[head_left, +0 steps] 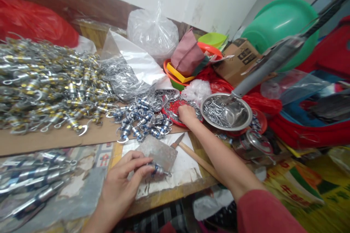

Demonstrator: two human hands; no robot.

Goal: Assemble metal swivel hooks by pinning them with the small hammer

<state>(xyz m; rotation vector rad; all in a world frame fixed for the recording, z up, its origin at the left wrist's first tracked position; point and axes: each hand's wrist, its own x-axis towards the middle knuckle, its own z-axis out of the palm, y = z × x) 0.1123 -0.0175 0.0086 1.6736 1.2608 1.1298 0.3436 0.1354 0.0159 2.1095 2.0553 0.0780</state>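
Just below the middle of the frame, the left hand (123, 179) is pinching a small metal fitting (159, 170) between thumb and forefinger, its blue-banded body showing past the fingertips and its thin end pointing to the right. Behind it, a flat metal plate (161, 152) is lying on a sheet of white paper (189, 166); whether fitting and plate are touching, I cannot tell. Beside the plate, a knife (178, 139) and a wooden stick (197, 159) are lying close together.

At the centre right, the right hand (187, 113) is resting fingers down in a red tray (182, 124) of small metal parts; its fingertips are hidden, so I cannot tell whether they are gripping anything. Just right of the tray, a steel bowl (246, 119) is holding more thin metal pieces, while to the left similar blue-banded fittings (142, 121) are lying in a loose heap.

Judging by its shine, the fitting is probably being stiff, hard and fairly light in the fingers, hardly fragile but smooth enough for slipping or rolling. The thicker body is offering the surest hold, with the thin end staying free.
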